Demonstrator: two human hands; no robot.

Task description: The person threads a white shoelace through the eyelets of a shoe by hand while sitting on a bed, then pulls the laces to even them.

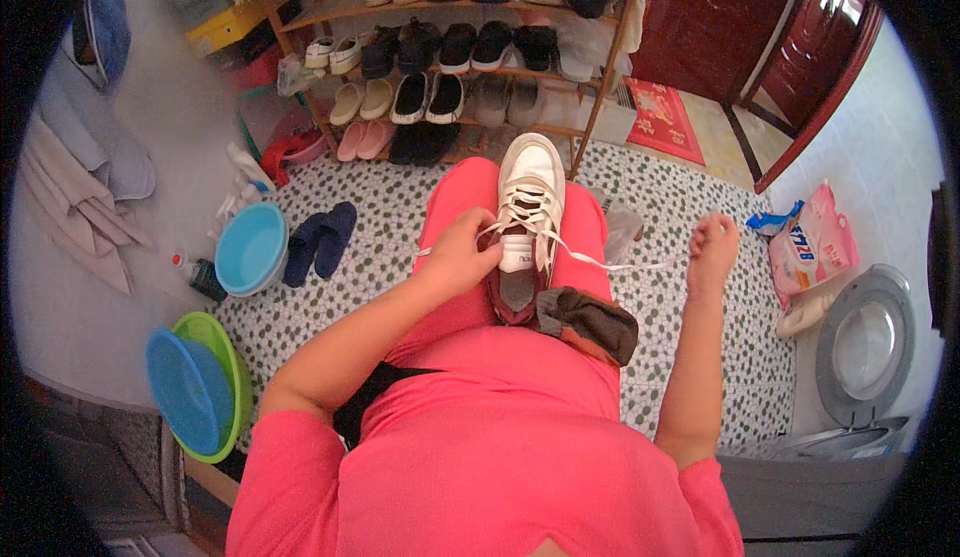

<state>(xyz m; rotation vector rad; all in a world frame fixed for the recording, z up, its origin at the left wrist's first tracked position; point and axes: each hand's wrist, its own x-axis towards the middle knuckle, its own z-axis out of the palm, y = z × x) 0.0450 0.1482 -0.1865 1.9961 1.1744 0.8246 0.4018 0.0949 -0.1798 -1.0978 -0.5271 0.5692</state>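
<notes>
A white sneaker (533, 179) rests on my lap between my thighs, its toe pointing away from me. White laces (530, 207) criss-cross its front, and the dark lining shows at the heel opening. My left hand (462, 255) is closed at the left side of the laces, pinching a lace beside the tongue (517, 255); a short white end shows left of that hand. Out to the right, my right hand (712, 249) is closed on the other lace end, which stretches across from the shoe. A dark brown-grey sock (590, 325) lies on my lap beside the heel.
Ahead stands a wooden shoe rack (440, 75) full of shoes. On the left are a light-blue basin (252, 249), navy slippers (322, 242) and a blue basin (188, 392) against a green one. A pink bag (815, 242) and an open round washer door (866, 347) are at right.
</notes>
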